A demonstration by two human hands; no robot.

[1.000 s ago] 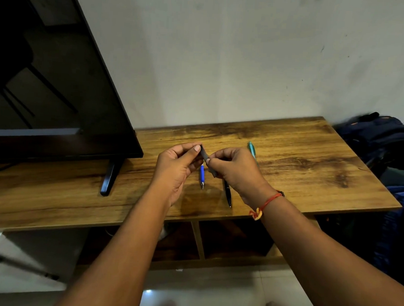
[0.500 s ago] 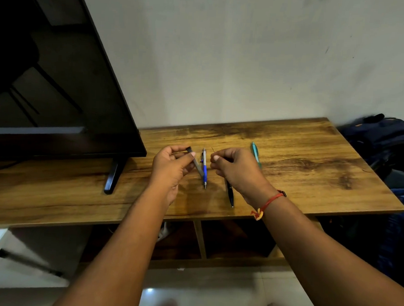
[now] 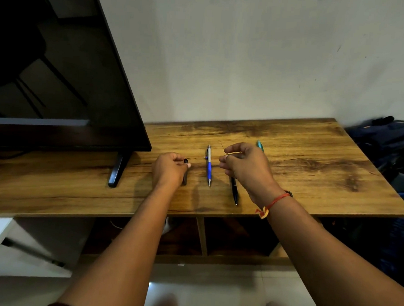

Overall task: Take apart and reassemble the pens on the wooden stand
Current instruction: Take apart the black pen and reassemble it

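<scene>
At the far left a large black flat-screen television [image 3: 59,73] leans over the wood-grain tabletop [image 3: 313,174], standing on a slim black foot [image 3: 116,171]. Just right of that foot the left hand [image 3: 169,168] rests low on the wood, its fingers [image 3: 188,165] together on a dark grey pen barrel [image 3: 185,173] that lies along the tabletop; the hand covers most of it. Next comes a blue-and-silver click pen [image 3: 209,165], lying free between the two hands with its tip toward the near edge. The right hand [image 3: 245,165] hovers just above the wood, fingers [image 3: 223,159] pinched on a thin refill [image 3: 230,152] — too fine to make out clearly. Under that hand a black pen [image 3: 234,190] lies partly hidden, only its near end showing. Behind the knuckles a teal pen [image 3: 259,145] peeks out, mostly blocked from view. A red-and-yellow thread [image 3: 270,204] circles the right wrist. Off the right end of the tabletop sits a dark blue backpack [image 3: 391,138] against the wall — well apart from the pens.
</scene>
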